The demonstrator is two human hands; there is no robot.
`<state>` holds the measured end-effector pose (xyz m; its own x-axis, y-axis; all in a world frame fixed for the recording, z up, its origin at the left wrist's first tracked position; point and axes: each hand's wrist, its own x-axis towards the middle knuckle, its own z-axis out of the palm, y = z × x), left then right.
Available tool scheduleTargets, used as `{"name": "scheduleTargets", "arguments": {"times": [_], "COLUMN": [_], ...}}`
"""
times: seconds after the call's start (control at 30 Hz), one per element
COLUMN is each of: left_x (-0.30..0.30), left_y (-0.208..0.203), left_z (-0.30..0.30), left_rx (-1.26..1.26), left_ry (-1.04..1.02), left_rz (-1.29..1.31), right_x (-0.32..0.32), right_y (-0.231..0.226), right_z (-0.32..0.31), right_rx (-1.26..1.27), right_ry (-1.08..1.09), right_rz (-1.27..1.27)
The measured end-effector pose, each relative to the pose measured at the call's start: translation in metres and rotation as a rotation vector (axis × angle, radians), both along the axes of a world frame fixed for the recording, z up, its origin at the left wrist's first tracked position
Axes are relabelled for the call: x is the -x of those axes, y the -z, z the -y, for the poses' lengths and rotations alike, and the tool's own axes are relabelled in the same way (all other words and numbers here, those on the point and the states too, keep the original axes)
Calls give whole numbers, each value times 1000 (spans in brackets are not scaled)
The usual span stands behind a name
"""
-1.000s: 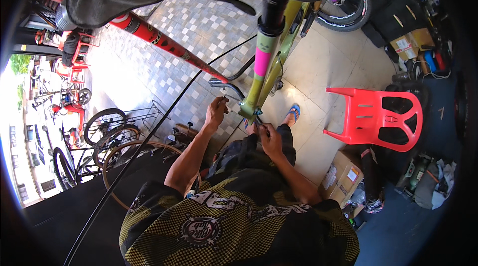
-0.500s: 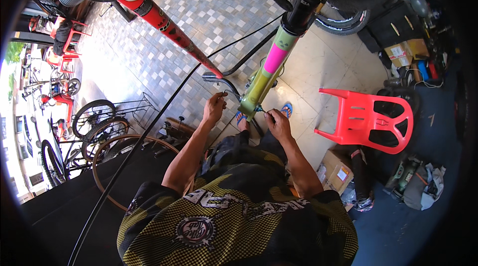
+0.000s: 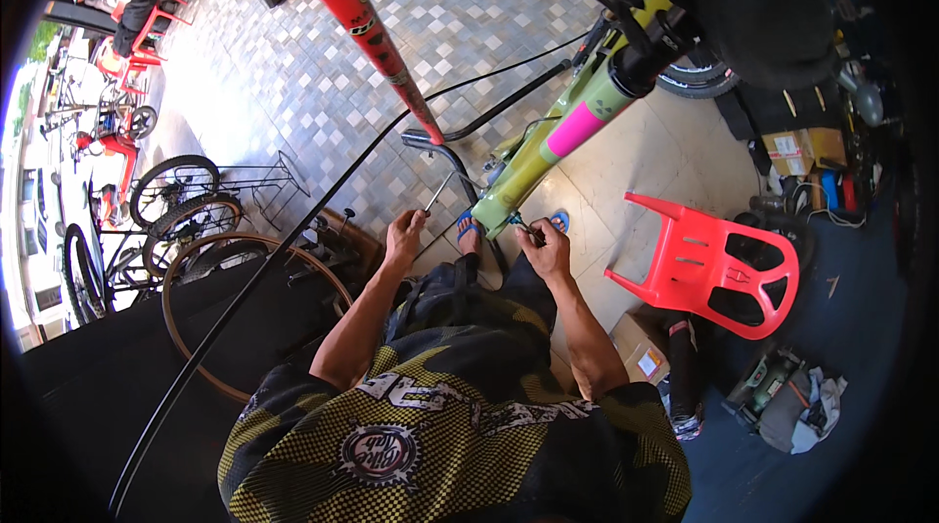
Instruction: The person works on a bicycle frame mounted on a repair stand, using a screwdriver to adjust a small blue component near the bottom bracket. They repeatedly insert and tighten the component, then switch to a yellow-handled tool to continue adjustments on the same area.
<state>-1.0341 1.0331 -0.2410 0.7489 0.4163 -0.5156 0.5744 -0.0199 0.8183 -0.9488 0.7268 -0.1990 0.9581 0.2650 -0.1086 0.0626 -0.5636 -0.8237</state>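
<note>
A green bike frame with a pink band slants in front of me, its lower end towards my body. To the left of that end, my left hand is closed around a thin metal tool whose shaft points up and away. My right hand is pinched at the right side of the frame's lower end, beside a small blue-teal fitting. Something small and dark shows at its fingertips, but its kind is unclear.
A red post rises at the upper left, and a long black cable crosses the view diagonally. A red plastic chair lies to the right. Bicycles stand at left, near a loose rim. A cardboard box sits at lower right.
My left hand has turned and lowered slightly, and the tool's shaft now shows. My right hand remains by the frame's lower end, a little lower. The whole view has shifted and tilted.
</note>
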Motion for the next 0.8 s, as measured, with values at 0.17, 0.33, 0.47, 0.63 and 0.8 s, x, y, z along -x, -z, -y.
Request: {"name": "scheduleTargets", "arguments": {"times": [0.17,0.33,0.47,0.63,0.8], "left_x": [-11,-34,-27,-59,-85], "left_y": [-11,18,82,109,122], "left_z": [27,25,26,31,33], "left_rx": [473,833,1192,1191,1264], "left_ry": [-587,-986,-1247,-1201,-766], "left_rz": [-377,-346,-206,-247,-300], "right_x": [11,29,28,16,10], "right_y": [13,22,26,23,22], "right_z": [4,-1,-6,-3,2], "right_rx": [-92,23,74,86,131], "right_ry": [105,228,264,186,134], "right_rz": [49,39,38,-4,-16]}}
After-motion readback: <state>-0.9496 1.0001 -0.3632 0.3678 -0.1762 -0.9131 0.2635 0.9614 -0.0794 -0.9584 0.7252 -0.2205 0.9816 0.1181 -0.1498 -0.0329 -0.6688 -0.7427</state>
